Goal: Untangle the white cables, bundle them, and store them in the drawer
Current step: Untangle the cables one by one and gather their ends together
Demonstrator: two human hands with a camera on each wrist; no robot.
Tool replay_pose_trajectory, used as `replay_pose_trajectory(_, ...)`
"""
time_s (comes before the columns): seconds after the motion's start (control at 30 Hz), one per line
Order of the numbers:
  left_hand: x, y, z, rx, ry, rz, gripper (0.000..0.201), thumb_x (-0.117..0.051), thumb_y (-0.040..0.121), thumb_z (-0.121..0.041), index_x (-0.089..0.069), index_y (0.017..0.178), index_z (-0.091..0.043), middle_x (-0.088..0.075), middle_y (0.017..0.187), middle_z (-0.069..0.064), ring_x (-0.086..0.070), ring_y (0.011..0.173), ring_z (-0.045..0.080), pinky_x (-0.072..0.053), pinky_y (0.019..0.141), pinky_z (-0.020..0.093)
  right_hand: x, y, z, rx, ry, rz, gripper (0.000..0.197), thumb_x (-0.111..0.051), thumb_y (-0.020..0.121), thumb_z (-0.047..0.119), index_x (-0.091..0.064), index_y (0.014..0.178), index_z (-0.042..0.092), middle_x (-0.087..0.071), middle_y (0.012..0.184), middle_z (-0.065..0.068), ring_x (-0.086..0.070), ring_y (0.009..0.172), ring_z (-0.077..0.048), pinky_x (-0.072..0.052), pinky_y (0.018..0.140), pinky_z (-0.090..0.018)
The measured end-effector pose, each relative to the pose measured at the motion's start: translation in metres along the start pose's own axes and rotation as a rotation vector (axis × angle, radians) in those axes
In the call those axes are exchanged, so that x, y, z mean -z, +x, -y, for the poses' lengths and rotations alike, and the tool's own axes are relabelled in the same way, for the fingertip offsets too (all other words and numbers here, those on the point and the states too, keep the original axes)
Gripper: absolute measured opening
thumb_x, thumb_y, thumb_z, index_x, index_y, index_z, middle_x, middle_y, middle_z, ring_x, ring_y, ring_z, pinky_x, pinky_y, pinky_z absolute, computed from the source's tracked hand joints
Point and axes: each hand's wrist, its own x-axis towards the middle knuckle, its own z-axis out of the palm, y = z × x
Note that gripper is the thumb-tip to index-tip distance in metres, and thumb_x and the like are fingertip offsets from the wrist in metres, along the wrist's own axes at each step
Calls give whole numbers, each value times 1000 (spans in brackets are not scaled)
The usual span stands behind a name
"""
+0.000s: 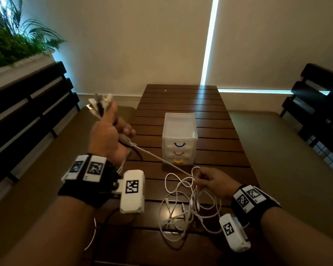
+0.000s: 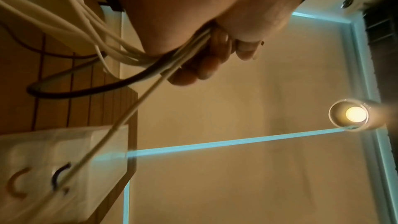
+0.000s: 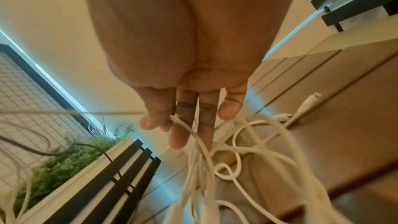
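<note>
My left hand (image 1: 112,131) is raised over the table's left edge and grips a bunch of white cable ends (image 1: 100,104), plugs fanning out above the thumb. In the left wrist view the fingers (image 2: 204,64) curl round several white cables (image 2: 120,52) and a dark one. One white strand (image 1: 161,160) runs taut from that fist to my right hand (image 1: 210,179), which pinches it low over the table. Below the right hand lies a loose tangle of white cables (image 1: 188,204); the right wrist view shows cables (image 3: 204,159) hanging past the fingers (image 3: 178,135). The small clear drawer unit (image 1: 179,139) stands shut mid-table.
The drawer unit has three drawers with blue, red and yellow handles. The slatted wooden table (image 1: 219,121) stretches beyond it. Dark slatted benches (image 1: 27,112) flank both sides, with a planter of greenery (image 1: 12,43) at the far left. A black cable (image 1: 136,152) trails beneath the left hand.
</note>
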Motion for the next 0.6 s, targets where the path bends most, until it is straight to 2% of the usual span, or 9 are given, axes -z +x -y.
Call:
replay_pose_trajectory(0.07,4,2,-9,-51,112,10,46,-60,90,-42,-46,51,-23,-30,45,-7,-28,38,8,-31,41,21,8,1,18,10,-13,-58,13,-61,92,20,-60,78,20,-71,78,-6,-69,77,-22,-54,84,-51)
replay_pose_trajectory(0.13,2,-1,-9,-158,429,12,41,-65,87,-43,-56,51,-24,-37,43,-9,-30,37,8,-28,42,22,16,2,40,66,-21,-142,13,-62,91,21,-61,79,18,-70,77,-8,-68,74,-24,-56,78,-47)
replay_pose_trajectory(0.2,-8,-11,1,-235,768,51,20,-70,85,-39,-69,69,-26,-51,46,-11,-42,40,6,-36,46,25,22,4,61,149,-46,-198,12,-66,89,23,-63,78,21,-69,76,-5,-67,71,-20,-56,72,-40)
replay_pose_trajectory(0.23,-14,-17,10,-249,852,92,13,-71,84,-35,-71,77,-24,-57,49,-13,-48,43,2,-41,49,23,22,4,74,188,-76,-194,11,-67,88,24,-64,78,23,-68,75,-3,-66,70,-17,-56,69,-36)
replay_pose_trajectory(0.33,-28,-32,41,-188,880,276,2,-70,86,-22,-72,86,-21,-67,62,-14,-57,54,-8,-42,52,7,21,8,100,282,-136,-144,1,-68,87,22,-69,87,21,-70,80,0,-67,72,-15,-57,71,-34)
replay_pose_trajectory(0.4,-28,-34,58,-146,1009,348,5,-68,88,-25,-71,85,-22,-67,69,-10,-61,59,-3,-43,52,7,21,10,109,331,-173,-141,11,-66,87,19,-71,97,18,-72,87,0,-67,78,-15,-56,75,-35)
replay_pose_trajectory(0.5,-19,-29,68,-106,1184,370,16,-67,88,-33,-70,77,-22,-59,59,-13,-52,50,-4,-35,45,8,20,10,105,358,-165,-162,13,-67,85,19,-69,98,19,-72,88,2,-66,80,-14,-55,77,-37)
replay_pose_trajectory(0.57,-19,-29,66,-104,1236,394,19,-67,88,-32,-68,72,-22,-59,57,-11,-52,50,-3,-36,45,9,20,9,97,315,-111,-125,13,-69,85,23,-65,97,20,-71,89,1,-68,81,-16,-57,76,-36)
replay_pose_trajectory(0.6,-20,-29,63,-115,1207,363,20,-67,88,-30,-68,71,-19,-60,57,-8,-54,51,1,-38,46,11,19,9,92,265,-102,-92,10,-69,86,22,-63,94,19,-70,88,0,-68,80,-16,-57,75,-34)
